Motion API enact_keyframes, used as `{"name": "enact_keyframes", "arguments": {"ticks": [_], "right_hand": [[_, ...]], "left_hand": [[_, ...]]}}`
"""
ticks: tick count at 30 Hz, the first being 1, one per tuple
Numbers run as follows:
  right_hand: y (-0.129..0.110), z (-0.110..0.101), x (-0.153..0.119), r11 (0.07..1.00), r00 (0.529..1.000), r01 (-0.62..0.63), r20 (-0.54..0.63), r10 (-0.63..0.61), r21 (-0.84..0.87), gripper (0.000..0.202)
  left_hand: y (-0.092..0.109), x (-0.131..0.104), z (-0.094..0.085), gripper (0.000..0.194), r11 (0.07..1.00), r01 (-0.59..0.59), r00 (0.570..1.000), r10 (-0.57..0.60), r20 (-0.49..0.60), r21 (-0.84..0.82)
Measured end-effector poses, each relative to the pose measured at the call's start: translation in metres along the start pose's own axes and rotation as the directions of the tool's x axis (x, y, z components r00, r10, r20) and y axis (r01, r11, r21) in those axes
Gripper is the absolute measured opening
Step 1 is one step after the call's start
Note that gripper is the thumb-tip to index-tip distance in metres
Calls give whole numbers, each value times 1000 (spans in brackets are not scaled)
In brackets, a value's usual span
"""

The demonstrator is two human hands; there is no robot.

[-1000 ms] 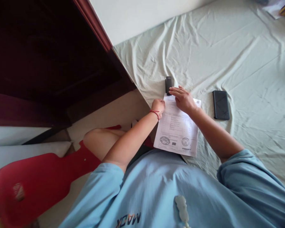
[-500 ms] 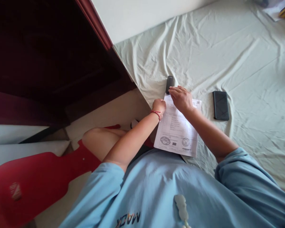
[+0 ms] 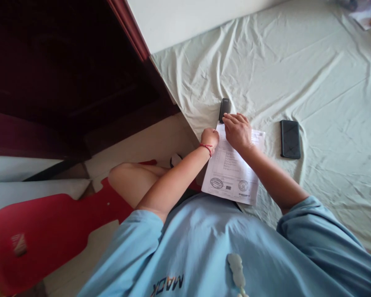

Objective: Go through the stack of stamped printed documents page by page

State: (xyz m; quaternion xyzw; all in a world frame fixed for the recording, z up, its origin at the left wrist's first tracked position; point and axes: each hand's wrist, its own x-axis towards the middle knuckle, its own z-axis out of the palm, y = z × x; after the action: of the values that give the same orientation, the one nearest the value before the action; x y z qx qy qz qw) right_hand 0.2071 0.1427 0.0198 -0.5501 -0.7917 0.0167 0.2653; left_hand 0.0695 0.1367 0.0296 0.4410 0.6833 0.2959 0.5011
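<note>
A printed sheet of paper [image 3: 231, 179] with round and oval stamps lies at the near edge of the cloth-covered surface and hangs over toward my lap. My left hand [image 3: 210, 139], closed, grips the paper's upper left edge. Over the upper part of the sheet rests my right hand [image 3: 238, 131], its fingers stretched out and side by side. Its fingertips reach the near end of a small black stapler [image 3: 224, 108], which sits at the paper's upper left corner. That end of the stapler is partly hidden by the fingers.
A black smartphone [image 3: 290, 139] lies to the right on the wrinkled pale cloth [image 3: 324, 95]. Papers [image 3: 365, 17] and a yellow item are at the far right corner. A red plastic chair [image 3: 43, 235] stands at left, near a dark wooden panel [image 3: 64, 74].
The view has shifted slightly, so the things appear a little further right. My hands, the paper and the stapler keep nearly the same positions relative to each other.
</note>
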Motion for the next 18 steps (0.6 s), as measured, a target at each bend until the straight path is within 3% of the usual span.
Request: {"name": "enact_keyframes", "arguments": {"ticks": [11,18], "right_hand": [[0,-2,-15,1000,996,16,91,-18,18,62],[-8,-5,-10,999,996,-32,88,32,-1,54]], "left_hand": [[1,-1,0,45,999,9,1000,-9,12,-31],[-2,3,-2,43,993,-55,996,61,57,-100]]}}
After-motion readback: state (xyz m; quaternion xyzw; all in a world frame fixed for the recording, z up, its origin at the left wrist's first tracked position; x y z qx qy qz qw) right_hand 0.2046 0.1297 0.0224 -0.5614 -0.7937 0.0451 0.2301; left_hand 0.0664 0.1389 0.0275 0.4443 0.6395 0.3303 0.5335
